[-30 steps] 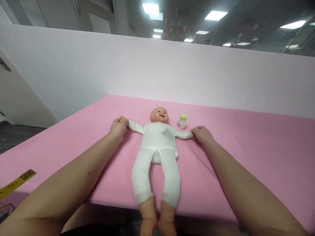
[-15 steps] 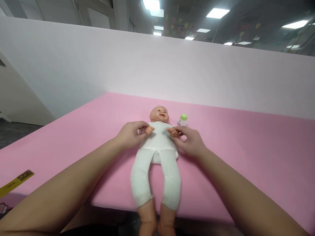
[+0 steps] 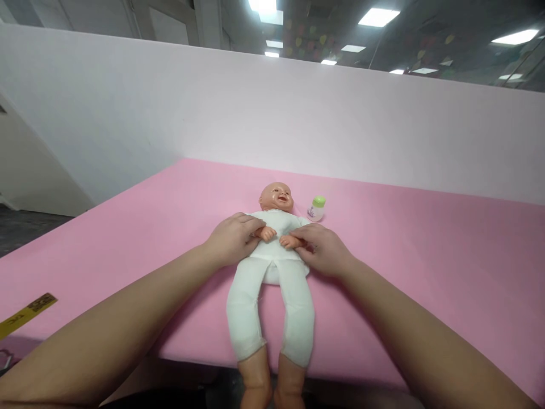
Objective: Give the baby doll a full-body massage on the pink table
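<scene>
A baby doll (image 3: 272,272) with a white cloth body lies on its back, head toward the wall and lower legs hanging past the near edge of the pink table (image 3: 170,199). My left hand (image 3: 235,237) is closed around the doll's arm on the left side, near the wrist. On the other side my right hand (image 3: 326,248) grips the doll's other arm. Both small plastic doll hands rest over its belly, a little apart. Beyond my right hand, beside the doll's shoulder, stands a small clear bottle with a green cap (image 3: 316,209).
A white wall (image 3: 272,113) runs along the back of the table, with glass above it reflecting ceiling lights. A yellow strip label (image 3: 28,315) with a printed code sticks to the table at the near left.
Both doll arms have moved inward and lower over the belly, with my hands still holding them. The bottle shows more fully now.
</scene>
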### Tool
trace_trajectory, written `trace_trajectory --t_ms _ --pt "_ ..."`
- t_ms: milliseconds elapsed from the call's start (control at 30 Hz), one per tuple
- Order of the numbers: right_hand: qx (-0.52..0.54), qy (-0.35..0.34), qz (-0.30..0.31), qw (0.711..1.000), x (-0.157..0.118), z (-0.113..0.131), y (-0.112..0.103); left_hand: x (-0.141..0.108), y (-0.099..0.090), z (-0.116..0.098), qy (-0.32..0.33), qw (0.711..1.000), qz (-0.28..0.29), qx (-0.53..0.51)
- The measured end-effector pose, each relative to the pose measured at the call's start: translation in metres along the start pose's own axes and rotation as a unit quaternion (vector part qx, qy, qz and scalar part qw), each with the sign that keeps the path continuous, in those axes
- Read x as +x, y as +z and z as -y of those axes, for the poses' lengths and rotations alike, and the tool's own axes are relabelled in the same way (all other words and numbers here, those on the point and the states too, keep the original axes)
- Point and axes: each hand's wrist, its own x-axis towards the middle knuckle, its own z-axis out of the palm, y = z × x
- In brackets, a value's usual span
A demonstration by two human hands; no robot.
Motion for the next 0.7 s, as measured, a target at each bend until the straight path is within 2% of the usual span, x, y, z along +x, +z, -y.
trace_trajectory --t_ms 67,167,233,300,367,433,500,600,700 --pt "0.065 0.069 -0.058 0.994 -0.002 -0.012 0.001 0.001 -0.001 0.0 -0.049 0.998 -0.038 -0.023" --pt "0.164 0.167 -0.177 0.956 -0.003 -0.04 0.0 0.002 -0.007 0.011 -0.152 0.973 -0.14 -0.104" --pt "0.209 0.227 -0.238 0.921 -0.004 -0.064 -0.003 0.002 -0.012 0.031 -0.217 0.938 -0.218 -0.157" --pt "0.249 0.283 -0.268 0.887 -0.005 -0.09 -0.006 0.0 -0.015 0.059 -0.265 0.913 -0.257 -0.176" --pt "0.27 0.37 -0.273 0.846 -0.007 -0.115 -0.007 -0.002 -0.016 0.09 -0.331 0.877 -0.294 -0.188" --pt "0.283 0.421 -0.268 0.819 -0.01 -0.134 -0.007 -0.004 -0.014 0.116 -0.391 0.848 -0.304 -0.188" --pt "0.297 0.434 -0.261 0.81 -0.011 -0.146 -0.006 -0.005 -0.011 0.133 -0.43 0.837 -0.278 -0.193" --pt "0.319 0.427 -0.256 0.806 -0.012 -0.153 -0.004 -0.006 -0.006 0.143 -0.442 0.843 -0.241 -0.189" --pt "0.334 0.423 -0.259 0.801 -0.013 -0.155 -0.002 -0.006 -0.007 0.139 -0.443 0.858 -0.21 -0.154"
